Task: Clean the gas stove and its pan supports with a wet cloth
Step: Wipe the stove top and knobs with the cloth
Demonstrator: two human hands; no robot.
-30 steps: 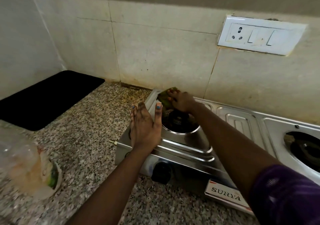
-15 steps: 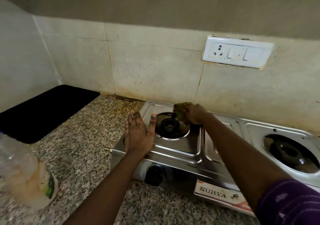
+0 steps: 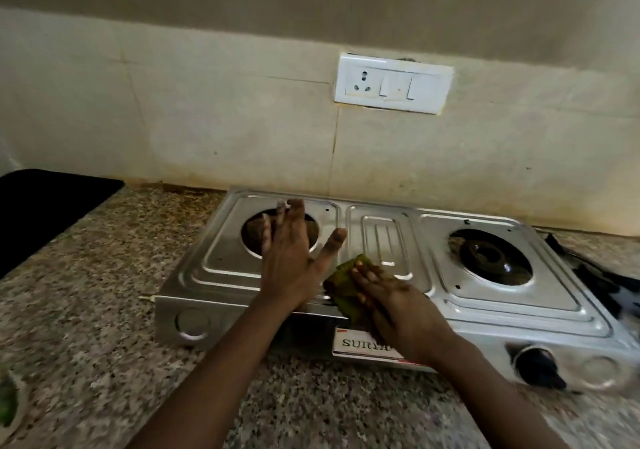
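A steel two-burner gas stove (image 3: 502,296) stands on the granite counter against the tiled wall, with no pan supports on its burners. My left hand (image 3: 289,258) lies flat with spread fingers over the left burner opening (image 3: 252,237). My right hand (image 3: 391,299) presses a green cloth (image 3: 341,284) onto the stove's front middle, just above the brand label (image 3: 363,344). The right burner (image 3: 490,256) is uncovered. Black pan supports (image 3: 602,282) lie on the counter at the stove's right end, blurred.
A black mat (image 3: 45,213) lies on the counter at far left. A white switch and socket plate (image 3: 393,83) sits on the wall above the stove. A black knob (image 3: 536,367) sticks out of the stove's front right. A plastic item (image 3: 8,403) shows at bottom left.
My right hand has dragged the cloth from the back of the left burner to the stove's front middle. My left hand has shifted from the stove's left edge onto the left burner. The view has swung right.
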